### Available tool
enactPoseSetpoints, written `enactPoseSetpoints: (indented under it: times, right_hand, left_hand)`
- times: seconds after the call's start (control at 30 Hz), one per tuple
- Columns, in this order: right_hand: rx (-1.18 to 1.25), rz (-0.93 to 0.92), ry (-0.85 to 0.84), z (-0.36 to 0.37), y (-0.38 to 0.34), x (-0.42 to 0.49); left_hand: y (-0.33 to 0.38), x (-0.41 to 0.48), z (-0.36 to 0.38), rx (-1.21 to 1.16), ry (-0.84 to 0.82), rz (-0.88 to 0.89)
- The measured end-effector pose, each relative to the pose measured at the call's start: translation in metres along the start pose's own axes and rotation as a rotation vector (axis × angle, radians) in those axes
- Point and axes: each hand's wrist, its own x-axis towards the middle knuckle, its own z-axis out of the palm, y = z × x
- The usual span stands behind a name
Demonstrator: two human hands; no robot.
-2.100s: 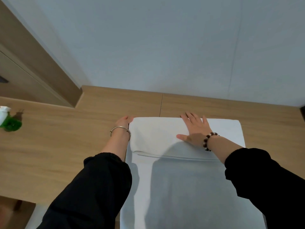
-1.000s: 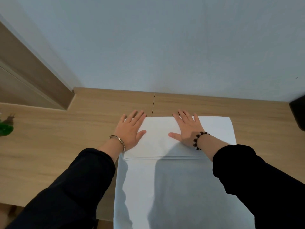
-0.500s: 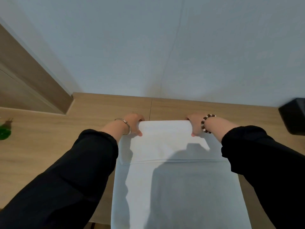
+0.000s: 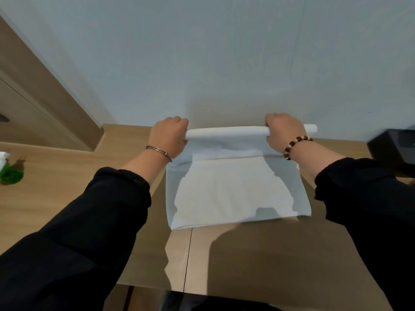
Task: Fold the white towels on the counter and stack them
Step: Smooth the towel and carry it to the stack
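A white towel (image 4: 233,194) hangs in the air above the wooden counter (image 4: 258,254), held up by its folded top edge. My left hand (image 4: 168,138) grips the top fold at its left end, a metal bangle on the wrist. My right hand (image 4: 284,133) grips the same fold near its right end, a beaded bracelet on the wrist; a short stub of the fold sticks out past it. The towel's lower edge hangs free just above the counter. Both forearms are in black sleeves.
A white wall rises directly behind the counter. A black box (image 4: 395,149) sits at the right edge. A green and white object (image 4: 9,171) lies at the far left. Wooden cabinet panelling (image 4: 45,104) stands at the left. The counter's front edge (image 4: 202,290) is close to me.
Both hands went from pressing flat on the towel to gripping its far fold, then lifted it off the counter; the towel now hangs from my hands.
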Motion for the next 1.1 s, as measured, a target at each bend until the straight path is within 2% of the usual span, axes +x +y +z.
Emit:
enactPoseSetpoints:
  times: [0.1,0.23,0.4,0.53,0.67,0.9,1.03,1.1]
  right_hand:
    - [-0.017,-0.031,0.079,0.002,-0.002,-0.024]
    - [0.062,-0.140,0.255,0.012,-0.005,-0.073]
    - [0.079,-0.205,0.292,0.046,-0.006,-0.132]
    - [0.047,-0.193,0.227,0.069,-0.010,-0.155]
    - [0.045,-0.193,0.205,0.085,-0.013,-0.172]
    - [0.042,-0.066,-0.056,0.095,-0.026,-0.172]
    - [-0.089,-0.036,-0.246,0.084,-0.036,-0.157]
    - [-0.110,-0.035,-0.288,0.082,-0.053,-0.154]
  left_hand:
    - [0.012,-0.029,-0.010,0.013,0.140,0.110]
    - [0.025,-0.071,-0.001,-0.021,0.229,0.191]
    - [0.046,-0.125,0.018,0.004,0.155,0.278]
    - [0.056,-0.151,0.030,0.003,-0.035,0.287]
    - [0.060,-0.167,0.038,-0.006,-0.150,0.223]
    - [0.070,-0.178,0.053,-0.028,-0.170,-0.008]
    - [0.070,-0.175,0.056,-0.008,-0.201,-0.046]
    - [0.070,-0.173,0.055,-0.013,-0.194,-0.058]
